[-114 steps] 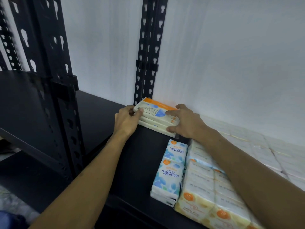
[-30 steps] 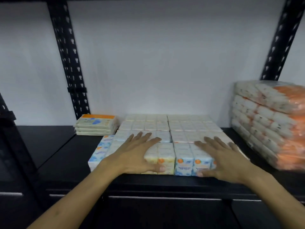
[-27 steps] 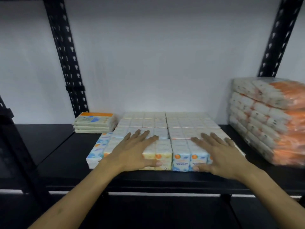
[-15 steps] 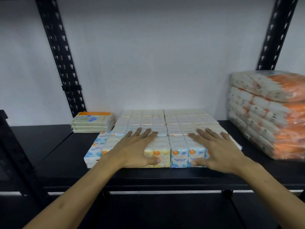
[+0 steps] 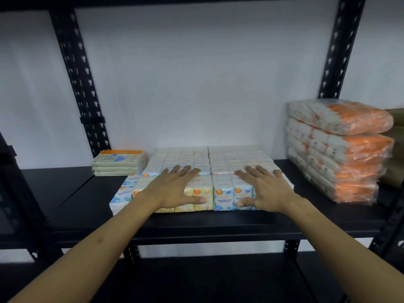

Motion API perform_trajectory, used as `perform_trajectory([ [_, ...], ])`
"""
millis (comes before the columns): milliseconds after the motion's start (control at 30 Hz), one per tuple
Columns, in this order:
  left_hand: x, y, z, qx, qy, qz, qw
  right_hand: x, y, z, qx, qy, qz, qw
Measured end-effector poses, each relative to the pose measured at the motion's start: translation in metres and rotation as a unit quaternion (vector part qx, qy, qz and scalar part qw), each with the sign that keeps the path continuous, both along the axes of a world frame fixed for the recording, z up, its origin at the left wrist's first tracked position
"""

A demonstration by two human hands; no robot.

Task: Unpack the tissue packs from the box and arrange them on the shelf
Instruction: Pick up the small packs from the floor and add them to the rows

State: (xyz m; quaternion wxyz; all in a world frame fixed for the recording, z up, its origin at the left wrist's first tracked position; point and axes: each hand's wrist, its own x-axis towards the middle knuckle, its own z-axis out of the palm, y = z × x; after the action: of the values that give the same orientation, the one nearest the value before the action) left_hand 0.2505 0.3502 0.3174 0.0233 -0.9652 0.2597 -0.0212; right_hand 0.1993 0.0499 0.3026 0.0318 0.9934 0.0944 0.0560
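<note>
Head view. The black shelf (image 5: 87, 206) carries three groups of tissue packs. At the centre, a block of tissue packs (image 5: 218, 159) stands in tight rows that run from near the front edge back to the white wall (image 5: 196, 84); the front row shows yellow faces on the left and blue faces with orange dots on the right. At the rear left, just beside this block, a low stack of flat packs (image 5: 119, 162) lies with an orange-edged pack on top. At the right end, well apart from the block, a pile of wrapped bundles (image 5: 341, 149) in clear film with orange ends rises several layers high. Behind that pile a brown cardboard surface (image 5: 396, 149) is partly visible; what it contains cannot be told.

The left hand (image 5: 175, 190) lies flat on the front left of the block, fingers straight and spread, thumb against the front face of a yellow pack. The right hand (image 5: 265, 190) lies flat on the front right, fingers spread, thumb against a blue pack. Neither hand grasps anything; both are released and rest on the tops.

Compared with half a second earlier, both hands keep the same flat placement on the block. The packs, stack and bundles have not shifted relative to each other. Only the viewpoint has changed slightly.
</note>
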Motion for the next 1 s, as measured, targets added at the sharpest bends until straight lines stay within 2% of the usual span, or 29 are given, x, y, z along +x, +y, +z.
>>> perform_trajectory([
  [167, -0.008, -0.002, 0.004, 0.015, -0.007, 0.009, 1.000, -0.005, 0.004, 0.005, 0.017, 0.016, -0.010, 1.000],
  [367, -0.022, -0.014, 0.024, 0.024, 0.053, 0.038, 0.998, -0.019, 0.008, 0.019, -0.019, 0.022, -0.027, 0.999],
  [500, -0.023, -0.036, 0.026, -0.041, 0.056, 0.020, 0.997, -0.031, -0.009, 0.035, 0.179, -0.012, -0.030, 0.983],
  [600, -0.014, -0.055, 0.026, -0.085, 0.053, 0.017, 0.995, -0.033, -0.038, 0.041, 0.391, -0.053, -0.060, 0.917],
  [700, 0.007, -0.069, 0.026, -0.114, 0.057, 0.039, 0.991, -0.021, -0.067, 0.030, 0.523, -0.064, -0.098, 0.844],
  [767, 0.028, -0.071, 0.025, -0.122, 0.060, 0.065, 0.989, -0.006, -0.081, 0.015, 0.619, -0.050, -0.124, 0.774],
  [967, 0.076, -0.064, 0.009, -0.133, 0.046, 0.137, 0.980, 0.057, -0.099, -0.014, 0.782, 0.034, -0.137, 0.607],
  [1000, 0.080, -0.064, 0.007, -0.140, 0.047, 0.147, 0.978, 0.064, -0.097, -0.012, 0.790, 0.052, -0.133, 0.597],
])
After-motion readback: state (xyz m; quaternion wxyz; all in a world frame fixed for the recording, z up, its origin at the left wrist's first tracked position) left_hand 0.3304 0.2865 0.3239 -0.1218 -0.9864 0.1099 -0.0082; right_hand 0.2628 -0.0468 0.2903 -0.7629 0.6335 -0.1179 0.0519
